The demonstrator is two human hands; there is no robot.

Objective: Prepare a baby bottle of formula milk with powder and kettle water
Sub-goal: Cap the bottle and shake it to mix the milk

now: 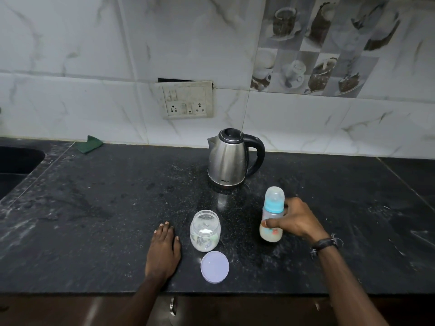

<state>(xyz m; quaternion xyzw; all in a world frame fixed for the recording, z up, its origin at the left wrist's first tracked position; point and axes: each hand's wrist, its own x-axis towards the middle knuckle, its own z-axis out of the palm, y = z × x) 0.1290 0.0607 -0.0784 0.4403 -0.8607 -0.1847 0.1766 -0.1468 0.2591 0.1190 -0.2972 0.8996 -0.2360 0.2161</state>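
Black speckled stone countertop (94,208) runs below a white marble-patterned wall. On it the right hand (297,220) grips the baby bottle (271,215), thumb and fingers wrapped round its clear body; the bottle stands upright, with a pale milky liquid in its lower part, a blue collar and a translucent cap over the teat. The left hand (164,248) lies flat on the stone, fingers straight, holding nothing. Between the two hands stands an open clear powder jar (205,230) with white powder inside, and its round pale lid (214,267) lies just nearer than the jar. Beyond both hands stands the steel kettle (231,158), lid shut, black handle to the right.
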